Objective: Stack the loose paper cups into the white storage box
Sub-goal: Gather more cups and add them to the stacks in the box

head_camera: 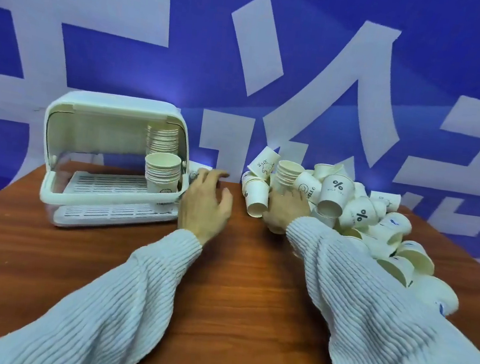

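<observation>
The right grip point(285, 208) is curled round the lower part of a short nested stack of cups point(287, 174), which stands upright with its open mouth up, at about 1 o'clock from the middle of the counter point(235, 287). The left grip point(204, 204) holds nothing; its fingers are spread and relaxed above the wood, fingertips pointing toward 12 o'clock, just to the right of the box.

At 3 o'clock from the right grip lies the heap of loose paper cups point(358, 214), tumbled on their sides and at all angles, some printed with a percent sign, one with "HELLO" and a smiley. The heap runs down the counter's right edge toward 4 o'clock, partly hidden behind the ribbed pale sleeve point(370, 288) of the right arm.

At 9 o'clock from the left grip stands the white storage box point(56, 141), its lid raised and its front open. Inside, at its right end, two stacks of cups point(163, 172) stand upright on the slatted tray point(105, 183), one in front and a taller one behind it.

Behind the counter hangs a blue backdrop point(429, 54) with large pale characters.
</observation>
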